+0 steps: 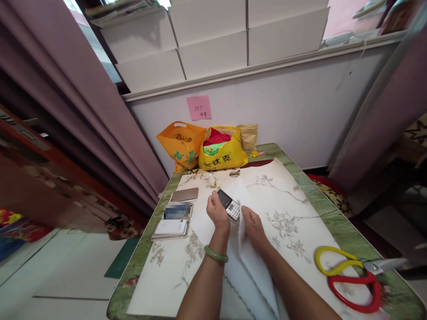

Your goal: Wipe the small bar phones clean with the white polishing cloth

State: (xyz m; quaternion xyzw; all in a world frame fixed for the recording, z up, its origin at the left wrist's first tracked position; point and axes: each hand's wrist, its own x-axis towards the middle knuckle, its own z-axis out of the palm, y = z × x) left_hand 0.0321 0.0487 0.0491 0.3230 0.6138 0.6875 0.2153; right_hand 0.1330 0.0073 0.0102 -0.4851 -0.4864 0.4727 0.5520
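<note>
My left hand [217,210], with a green bangle [216,254] on its wrist, is closed round the left side of a keypad mobile phone [228,204]. The phone is tilted, its dark screen and silver keys facing up. Close to its lower right corner, my right hand [254,226] pinches the edge of a pale cloth [245,262]. The cloth hangs between my forearms towards the table's near side and also lies partly under the phone. The fingertips of my right hand are partly hidden by the cloth.
Several phones lie at the left, among them a white phone [171,227] and a rose-gold phone [185,194]. Large scissors [358,271] lie at the right edge. An orange bag [183,144] and a yellow bag [223,153] stand at the back on the floral-covered table [156,280].
</note>
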